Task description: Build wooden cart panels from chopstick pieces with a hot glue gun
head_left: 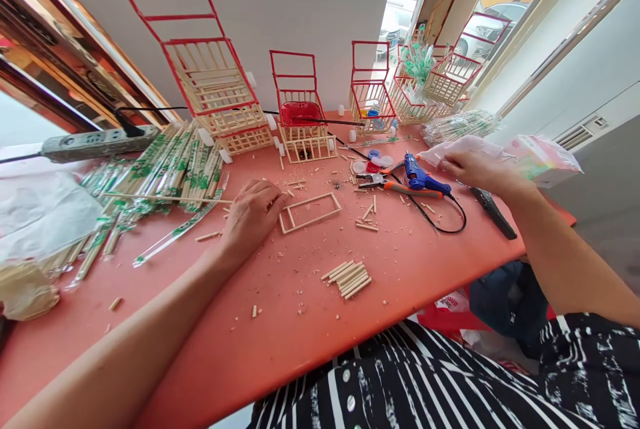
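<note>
My left hand [254, 212] rests on the table with its fingers curled, and a long thin wooden chopstick [165, 197] runs out of it to the left. Close by its fingertips lies a small rectangular frame of sticks [311, 213] with one crossbar. At the right, my right hand [473, 167] has its fingers bent down on a crumpled white tissue [480, 147]; the fingertips are partly hidden. A blue glue gun [423, 175] lies left of that hand, beside orange-handled pliers [405, 187]. Short cut sticks [347, 278] lie in a row near the front.
Red-trimmed stick chairs or carts [215, 89] stand along the wall. Wrapped chopsticks [175, 165] are heaped at left beneath a power strip [100, 142]. A black-handled tool [494, 213] and a tissue pack [545, 159] lie at right. Wood scraps litter the red table [280, 349].
</note>
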Motion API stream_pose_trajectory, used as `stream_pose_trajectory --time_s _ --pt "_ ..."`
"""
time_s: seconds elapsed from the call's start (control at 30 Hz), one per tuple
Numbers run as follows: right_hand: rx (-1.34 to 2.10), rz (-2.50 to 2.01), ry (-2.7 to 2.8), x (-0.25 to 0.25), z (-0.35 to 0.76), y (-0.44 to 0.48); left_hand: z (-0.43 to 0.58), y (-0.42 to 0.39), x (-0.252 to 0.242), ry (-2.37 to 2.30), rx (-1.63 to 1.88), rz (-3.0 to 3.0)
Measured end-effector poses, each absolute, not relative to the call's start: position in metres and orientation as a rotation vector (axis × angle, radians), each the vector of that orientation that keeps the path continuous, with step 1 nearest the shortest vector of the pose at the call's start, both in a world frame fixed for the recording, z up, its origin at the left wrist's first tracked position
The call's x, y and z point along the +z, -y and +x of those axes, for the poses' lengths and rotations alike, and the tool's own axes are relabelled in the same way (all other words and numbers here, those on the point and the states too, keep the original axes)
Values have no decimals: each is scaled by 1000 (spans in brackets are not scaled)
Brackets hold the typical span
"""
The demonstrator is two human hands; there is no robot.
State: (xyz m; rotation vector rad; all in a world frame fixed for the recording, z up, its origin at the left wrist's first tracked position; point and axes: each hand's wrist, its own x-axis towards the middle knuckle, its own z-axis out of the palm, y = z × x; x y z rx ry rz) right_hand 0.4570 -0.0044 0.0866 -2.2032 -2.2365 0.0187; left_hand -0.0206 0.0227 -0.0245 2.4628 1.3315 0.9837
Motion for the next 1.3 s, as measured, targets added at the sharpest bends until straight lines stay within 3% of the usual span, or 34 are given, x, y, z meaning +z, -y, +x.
stream_pose_trajectory --time_s 0.27,0.6,0.97,1.3 --pt "261 -2279 2128 81 436 35 -21 -24 -26 -1328 980 2468" --pt "-135 -2283 2283 71 429 36 -21 -24 -27 -1329 981 2485" --pt "-254 -2212 2201 57 434 37 -20 -24 -25 -1346 944 2485" --pt "347 -2024 1954 87 449 26 -20 -23 -24 -1339 991 2483"
